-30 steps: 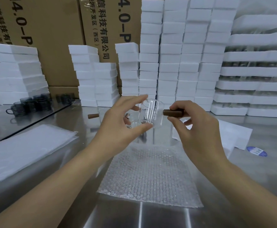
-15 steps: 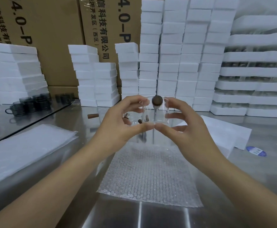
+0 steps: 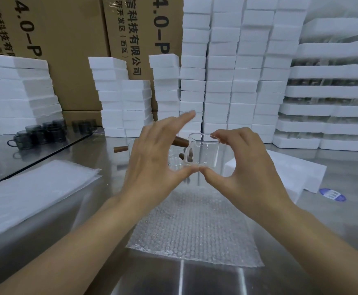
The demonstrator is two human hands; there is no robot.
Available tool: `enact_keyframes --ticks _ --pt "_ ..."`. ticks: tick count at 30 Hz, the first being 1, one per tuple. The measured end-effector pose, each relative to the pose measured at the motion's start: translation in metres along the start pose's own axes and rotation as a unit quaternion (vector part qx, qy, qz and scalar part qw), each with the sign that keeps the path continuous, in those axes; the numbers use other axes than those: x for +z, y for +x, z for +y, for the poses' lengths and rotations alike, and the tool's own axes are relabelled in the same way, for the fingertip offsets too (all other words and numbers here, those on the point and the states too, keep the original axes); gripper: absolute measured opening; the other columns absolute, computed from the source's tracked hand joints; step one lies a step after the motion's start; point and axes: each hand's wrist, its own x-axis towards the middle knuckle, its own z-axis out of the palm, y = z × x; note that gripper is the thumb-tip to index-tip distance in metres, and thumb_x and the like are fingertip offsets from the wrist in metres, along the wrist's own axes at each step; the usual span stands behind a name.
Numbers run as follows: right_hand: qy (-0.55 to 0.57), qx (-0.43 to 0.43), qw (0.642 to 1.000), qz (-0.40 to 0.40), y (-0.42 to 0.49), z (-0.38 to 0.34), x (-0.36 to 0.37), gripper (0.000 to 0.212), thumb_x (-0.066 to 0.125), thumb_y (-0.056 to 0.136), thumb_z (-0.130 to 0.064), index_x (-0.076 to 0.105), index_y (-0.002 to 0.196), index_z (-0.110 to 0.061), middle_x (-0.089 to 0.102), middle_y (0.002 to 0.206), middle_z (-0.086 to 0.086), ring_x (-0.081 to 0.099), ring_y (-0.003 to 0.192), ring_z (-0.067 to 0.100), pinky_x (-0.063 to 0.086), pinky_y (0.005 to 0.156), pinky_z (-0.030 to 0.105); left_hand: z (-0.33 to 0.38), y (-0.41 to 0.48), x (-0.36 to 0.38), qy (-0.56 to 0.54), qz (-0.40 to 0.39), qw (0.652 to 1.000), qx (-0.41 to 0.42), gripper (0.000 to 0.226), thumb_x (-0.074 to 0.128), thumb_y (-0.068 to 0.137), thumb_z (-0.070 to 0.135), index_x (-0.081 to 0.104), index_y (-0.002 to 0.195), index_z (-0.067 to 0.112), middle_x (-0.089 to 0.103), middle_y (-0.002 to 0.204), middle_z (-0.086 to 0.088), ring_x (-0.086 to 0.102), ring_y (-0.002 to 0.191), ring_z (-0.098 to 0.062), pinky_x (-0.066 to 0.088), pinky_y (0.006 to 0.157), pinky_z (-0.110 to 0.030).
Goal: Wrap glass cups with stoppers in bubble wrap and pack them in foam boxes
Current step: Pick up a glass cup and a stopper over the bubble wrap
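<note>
I stand at a steel table that shines and mirrors what is on it. A sheet of bubble wrap lies flat at the near centre, below my hands. To the left is a low pile of thin white sheets. Farther left a glass pane carries a cluster of dark cups. On the right a white foam box sits on the table with a blue label just beside it.

Along the far side stand tall stacks of foam boxes, with brown cardboard cartons behind them bearing printed lettering. At far right are wide foam trays piled in layers.

The glass cup is in the air above the far edge of the bubble wrap, upright, clear and straight-walled, with a small pouring lip on its left rim.

My right hand clamps it, thumb under the base and fingers curled over the rim. My left hand has its fingers straight and spread, clear of the glass, with only the thumb tip touching the base.

A brown wooden stopper shows just left of the rim, partly behind my left fingers. I cannot tell whether it touches the cup. Another brown piece lies on the table farther left.
</note>
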Motion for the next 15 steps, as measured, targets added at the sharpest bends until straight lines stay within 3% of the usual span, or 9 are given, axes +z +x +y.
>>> enact_keyframes --ticks 3,6,10,13,15 --pt "-0.011 -0.031 0.999 0.016 0.0 -0.003 0.0 0.068 0.075 0.081 -0.05 0.057 0.143 -0.028 0.051 0.122 -0.01 0.048 0.116 0.01 0.042 0.095 0.026 0.001 0.001 -0.002 0.041 -0.011 0.998 0.036 0.079 0.076 0.085 0.062 0.051 0.156 0.038 0.059 0.145 0.016 0.05 0.133 -0.015 0.043 0.108 -0.043" --pt "0.017 -0.032 0.999 0.017 0.0 -0.004 0.0 0.071 0.074 0.084 -0.05 0.052 0.148 -0.028 0.051 0.127 -0.011 0.049 0.121 0.011 0.042 0.103 0.026 0.004 0.001 -0.004 0.015 -0.022 1.0 -0.003 0.073 0.075 0.082 0.067 0.059 0.148 0.04 0.066 0.133 0.023 0.053 0.127 -0.011 0.042 0.105 -0.042" --pt "0.059 0.029 0.998 -0.021 -0.001 0.002 -0.001 0.079 0.067 0.083 -0.06 0.043 0.153 -0.033 0.049 0.139 -0.018 0.045 0.132 0.006 0.037 0.111 0.028 0.004 0.003 -0.006 -0.112 -0.03 0.987 -0.108 0.069 0.088 0.073 0.063 0.056 0.134 0.054 0.065 0.13 0.032 0.054 0.133 -0.001 0.041 0.102 -0.027" --pt "0.1 0.054 0.992 -0.049 -0.003 0.006 0.0 0.072 0.069 0.086 -0.055 0.044 0.151 -0.036 0.048 0.142 -0.021 0.041 0.137 0.003 0.038 0.115 0.032 0.003 0.008 -0.009 -0.22 -0.052 0.961 -0.161 0.069 0.098 0.071 0.043 0.057 0.127 0.043 0.069 0.133 0.03 0.058 0.128 0.012 0.039 0.095 -0.019" --pt "0.126 0.056 0.989 -0.05 -0.003 0.005 0.002 0.066 0.074 0.088 -0.047 0.047 0.148 -0.038 0.05 0.142 -0.022 0.043 0.138 0.002 0.04 0.115 0.033 0.006 0.009 -0.01 -0.258 -0.076 0.944 -0.19 0.068 0.096 0.069 0.041 0.057 0.124 0.037 0.071 0.127 0.034 0.061 0.117 0.017 0.042 0.093 -0.025"
